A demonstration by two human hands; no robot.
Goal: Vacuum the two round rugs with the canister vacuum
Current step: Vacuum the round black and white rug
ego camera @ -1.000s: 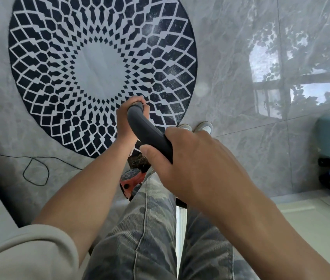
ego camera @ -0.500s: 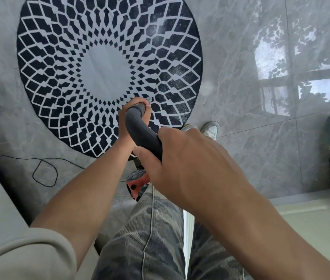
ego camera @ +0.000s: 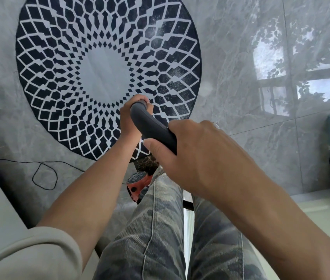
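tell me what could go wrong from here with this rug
The black cord lies looped on the tile left of the legs; a step or the orange canister could snag it. The round rug sits on glossy tile, so it may slide or bunch under suction. The left hand and right hand on the grey handle hide the nozzle, risking missed patches.

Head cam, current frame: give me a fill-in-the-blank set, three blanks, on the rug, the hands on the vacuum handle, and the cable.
The round rug has a black and ____ pattern. The left hand and the right hand both grip the dark grey vacuum handle; the one nearer the rug's centre is the ____ hand. The thin black cable lies looped on the grey floor tiles, not on the ____.
Missing words: white; left; rug.
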